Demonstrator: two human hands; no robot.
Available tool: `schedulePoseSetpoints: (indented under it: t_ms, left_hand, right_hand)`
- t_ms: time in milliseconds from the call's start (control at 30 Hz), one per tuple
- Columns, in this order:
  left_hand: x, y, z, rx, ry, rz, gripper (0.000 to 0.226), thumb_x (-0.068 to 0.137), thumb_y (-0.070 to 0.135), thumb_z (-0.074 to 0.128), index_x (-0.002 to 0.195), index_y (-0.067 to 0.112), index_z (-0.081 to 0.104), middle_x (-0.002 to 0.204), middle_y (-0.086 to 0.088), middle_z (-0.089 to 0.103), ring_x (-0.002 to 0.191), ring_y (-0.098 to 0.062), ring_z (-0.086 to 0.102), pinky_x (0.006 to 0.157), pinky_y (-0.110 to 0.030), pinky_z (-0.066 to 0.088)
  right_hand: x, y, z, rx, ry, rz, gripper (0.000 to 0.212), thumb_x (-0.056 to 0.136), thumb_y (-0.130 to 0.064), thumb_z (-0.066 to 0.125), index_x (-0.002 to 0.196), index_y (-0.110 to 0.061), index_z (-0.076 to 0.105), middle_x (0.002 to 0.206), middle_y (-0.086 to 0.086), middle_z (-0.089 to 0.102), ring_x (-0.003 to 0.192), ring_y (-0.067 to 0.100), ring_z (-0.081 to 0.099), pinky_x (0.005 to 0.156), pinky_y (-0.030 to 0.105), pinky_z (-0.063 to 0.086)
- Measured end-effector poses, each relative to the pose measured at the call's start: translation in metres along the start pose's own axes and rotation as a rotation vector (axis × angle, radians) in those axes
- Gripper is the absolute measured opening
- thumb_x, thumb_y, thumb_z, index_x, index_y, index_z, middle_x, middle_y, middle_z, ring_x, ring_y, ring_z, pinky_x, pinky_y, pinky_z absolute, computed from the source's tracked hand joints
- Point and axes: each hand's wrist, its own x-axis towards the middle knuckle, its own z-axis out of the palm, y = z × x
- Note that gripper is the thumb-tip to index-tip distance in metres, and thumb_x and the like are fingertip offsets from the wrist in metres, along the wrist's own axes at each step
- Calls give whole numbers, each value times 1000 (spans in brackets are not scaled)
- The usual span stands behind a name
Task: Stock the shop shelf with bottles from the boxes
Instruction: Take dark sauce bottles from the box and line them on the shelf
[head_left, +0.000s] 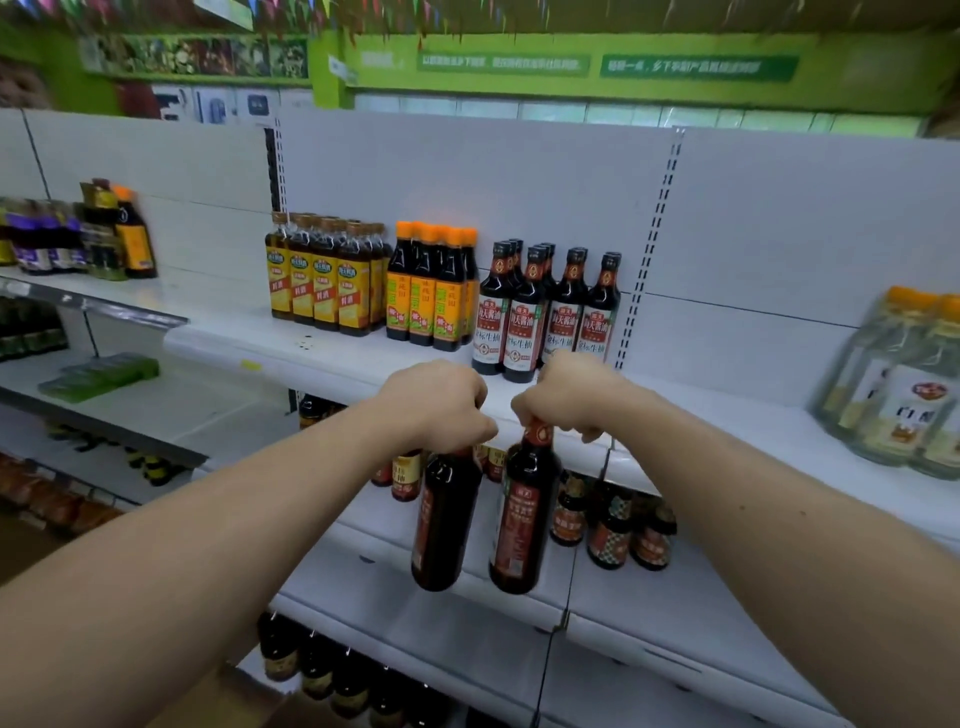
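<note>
At frame centre, the left hand (439, 405) and right hand (566, 400) each curl fingers round a dark bottle's neck. The left bottle (447, 519) and right bottle (524, 525) hang before the shelf (332, 348) edge, nearly vertical, necks up. Both caps are hidden and the labels blurred.

A green banner (597, 65) with white lettering ran overhead, coloured bunting (291, 10) above it. Flat green packets (98, 376) lay stacked at left, a yellow tag (251, 365) to their right.

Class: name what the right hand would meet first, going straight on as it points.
Likely the white-labelled dark bottles on the upper shelf, just beyond the right hand; depth is unclear.
</note>
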Motion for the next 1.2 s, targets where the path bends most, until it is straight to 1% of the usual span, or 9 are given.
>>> schedulePoseSetpoints:
  t_ms: [100,233,300,467,567,667,800,1033,1200]
  left_hand:
    - [16,-2,-11,-9,23,39,27,86,41,63,79,15,62,73,0,64,71,-21,61,59,-31,48]
    - [41,-1,-28,-59,71,82,31,85,38,63,68,17,48,65,-1,48,59,-21,45,54,-31,35]
    - [52,3,-39,-75,95,102,38,85,40,65,64,16,45,61,-1,44,57,-21,43,52,-30,32]
    - [84,9,-61,-124,173,133,31,82,34,64,63,17,46,55,0,49,53,-21,47,50,-29,35]
    - [103,17,-74,-129,190,154,33,85,38,64,67,15,50,56,-1,50,52,-21,47,53,-30,39]
    - [125,24,-84,-166,204,168,32,84,36,64,65,16,48,55,0,47,50,-20,43,50,-29,35]
    - [155,31,-91,-210,183,165,29,85,34,65,68,15,52,60,-1,52,55,-20,47,51,-29,35]
    - [207,37,-84,-272,164,119,28,85,35,67,69,15,57,63,-1,57,60,-22,54,54,-27,39]
    - [239,38,-71,-317,151,77,27,82,37,67,71,17,52,67,-1,57,61,-21,53,54,-29,39]
  right_hand:
    - [9,-1,-22,37,49,9,25,79,-30,73,75,-7,64,69,7,60,59,24,57,49,27,52]
    - [21,-2,-51,58,109,21,25,76,-29,73,76,-5,66,67,8,62,58,25,58,49,29,55]
    - [27,-1,-65,63,137,25,24,77,-27,72,75,-5,65,66,8,59,56,26,57,49,30,56]
    - [43,9,-92,51,199,64,25,80,-32,74,78,-10,63,71,6,56,63,25,58,48,28,53]
    - [54,17,-104,54,213,103,25,78,-31,74,78,-11,59,73,6,56,63,26,57,50,28,53]
    - [67,24,-116,54,228,138,23,77,-30,72,79,-10,60,73,7,57,63,26,56,52,30,54]
    - [84,32,-127,69,243,178,22,78,-27,72,75,-9,60,68,6,53,60,25,51,52,29,53]
    - [114,44,-133,91,276,244,22,81,-25,73,78,-8,59,76,7,57,69,24,55,49,29,51]
    - [133,52,-123,84,283,277,17,87,-24,65,77,-14,56,80,5,57,71,21,55,53,31,53]
